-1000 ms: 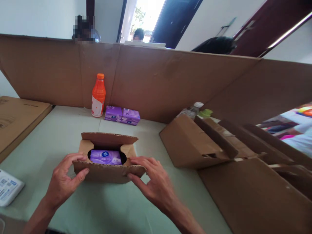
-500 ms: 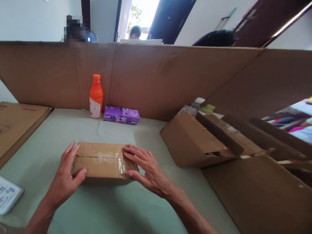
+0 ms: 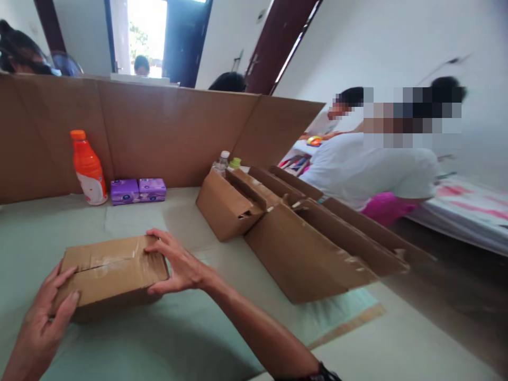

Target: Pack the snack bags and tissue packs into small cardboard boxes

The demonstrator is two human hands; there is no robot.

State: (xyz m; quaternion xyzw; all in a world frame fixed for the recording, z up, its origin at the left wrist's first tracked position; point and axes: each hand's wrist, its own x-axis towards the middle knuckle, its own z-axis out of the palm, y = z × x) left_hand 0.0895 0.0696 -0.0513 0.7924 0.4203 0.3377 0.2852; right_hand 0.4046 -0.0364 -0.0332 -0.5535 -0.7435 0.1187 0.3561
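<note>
A small brown cardboard box (image 3: 113,270) with its flaps folded down lies on the pale green table (image 3: 190,338) in front of me. My left hand (image 3: 45,312) grips the box's left end, thumb on the front and fingers on top. My right hand (image 3: 177,264) clasps the box's right end, fingers curled over the top flap and thumb under the front edge. The purple packet seen inside earlier is hidden by the closed flaps.
An orange bottle (image 3: 88,168) and two purple tissue packs (image 3: 138,190) stand at the back by a cardboard wall (image 3: 166,132). Several flattened and open cartons (image 3: 293,233) lie to the right. People sit beyond the wall at right.
The box's flaps went from open to folded shut over the purple packet. My head has turned right, so the box now sits lower left; both hands stay on its ends.
</note>
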